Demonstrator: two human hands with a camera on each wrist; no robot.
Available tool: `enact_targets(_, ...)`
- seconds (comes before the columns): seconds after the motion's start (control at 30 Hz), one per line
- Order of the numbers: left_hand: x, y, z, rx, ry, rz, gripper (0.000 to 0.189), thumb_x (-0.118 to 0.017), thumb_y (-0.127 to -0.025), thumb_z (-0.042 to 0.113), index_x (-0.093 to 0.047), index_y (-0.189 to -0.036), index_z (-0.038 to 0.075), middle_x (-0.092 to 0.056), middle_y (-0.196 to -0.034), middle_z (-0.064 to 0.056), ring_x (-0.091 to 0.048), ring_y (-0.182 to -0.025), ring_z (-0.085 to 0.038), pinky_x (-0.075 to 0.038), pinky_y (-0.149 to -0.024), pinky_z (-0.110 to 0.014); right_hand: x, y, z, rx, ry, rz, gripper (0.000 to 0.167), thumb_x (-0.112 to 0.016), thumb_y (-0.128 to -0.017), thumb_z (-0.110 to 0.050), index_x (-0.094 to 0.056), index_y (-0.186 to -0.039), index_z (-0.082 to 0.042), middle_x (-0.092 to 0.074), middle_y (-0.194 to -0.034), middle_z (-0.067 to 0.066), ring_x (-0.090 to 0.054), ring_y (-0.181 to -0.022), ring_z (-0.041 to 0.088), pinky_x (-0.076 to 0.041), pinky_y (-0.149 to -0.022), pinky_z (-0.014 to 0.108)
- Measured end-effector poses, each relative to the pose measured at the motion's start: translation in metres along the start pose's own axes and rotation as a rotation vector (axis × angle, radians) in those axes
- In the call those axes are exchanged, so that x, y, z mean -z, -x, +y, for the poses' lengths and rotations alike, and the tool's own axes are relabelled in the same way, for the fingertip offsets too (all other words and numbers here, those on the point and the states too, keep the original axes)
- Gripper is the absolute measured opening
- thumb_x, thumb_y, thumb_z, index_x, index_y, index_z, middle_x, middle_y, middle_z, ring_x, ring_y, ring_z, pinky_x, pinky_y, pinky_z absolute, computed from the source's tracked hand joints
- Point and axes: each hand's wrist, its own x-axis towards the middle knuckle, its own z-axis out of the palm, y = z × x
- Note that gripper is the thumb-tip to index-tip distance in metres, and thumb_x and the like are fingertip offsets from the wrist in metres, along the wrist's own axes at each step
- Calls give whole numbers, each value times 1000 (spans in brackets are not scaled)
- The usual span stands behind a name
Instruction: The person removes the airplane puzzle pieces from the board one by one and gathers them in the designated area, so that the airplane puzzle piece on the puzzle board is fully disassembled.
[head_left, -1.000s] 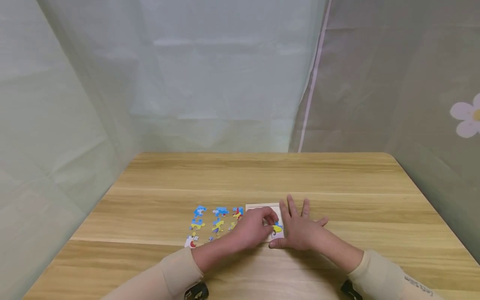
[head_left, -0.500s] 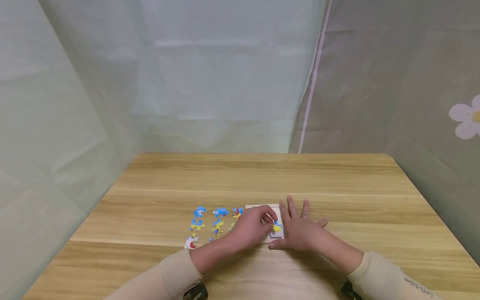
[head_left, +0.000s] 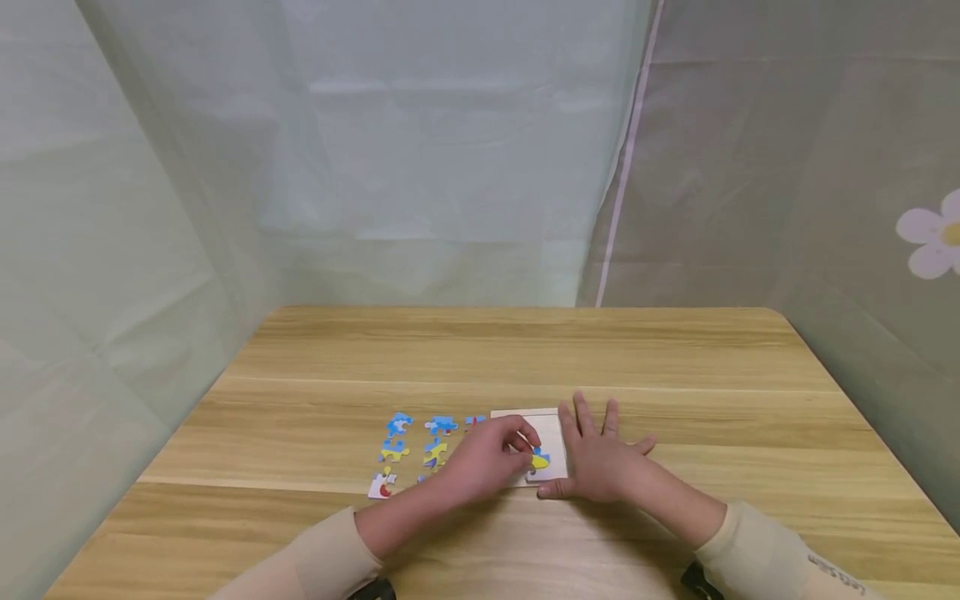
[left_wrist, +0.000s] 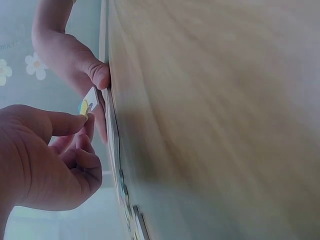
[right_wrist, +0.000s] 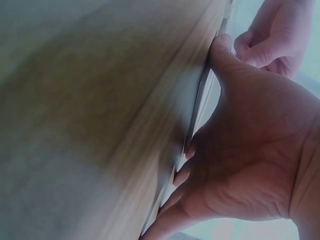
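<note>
Between thumb and fingertips my left hand pinches a yellow, blue and white jigsaw piece. It holds the piece over the pale puzzle tray; in the left wrist view the piece stands tilted, above the tray's surface. With fingers spread, my right hand lies along the tray's right edge. Its thumb touches the near right corner. Left of the tray lie several loose jigsaw pieces, blue, yellow, white and red. My left hand and forearm hide some of them and part of the tray.
The wooden table extends beyond the tray and to both sides. Pale cloth curtains hang behind it and at the sides. A black wrist strap shows under the right sleeve.
My left hand has drawn slightly left with the pinched piece, off the tray's right side. The piece has turned a little. My right hand stays where it was.
</note>
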Motion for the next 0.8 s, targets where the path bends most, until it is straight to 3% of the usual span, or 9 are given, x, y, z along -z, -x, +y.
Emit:
enact_targets(0.37, 15, 17, -14, -16, 32, -6, 16, -64, -87, -3, -70, -95, 11, -67, -78, 5, -60, -69, -10, -46, -62, -25, 1, 0, 1, -2, 1, -2, 129, -64, -71, -84, -16, -161, -6, -2, -167, 20, 0, -144, 61, -16, -76, 93)
enact_targets(0.8, 34, 36, -29, -20, -73, -22, 15, -69, -88, -1, -70, -91, 14, -65, -88, 8, -62, -82, -10, -50, -74, -27, 0, 0, 3, 1, -19, -2, 129, -65, -71, -82, -14, -162, -6, 1, -167, 20, 3, -144, 60, -13, -77, 93)
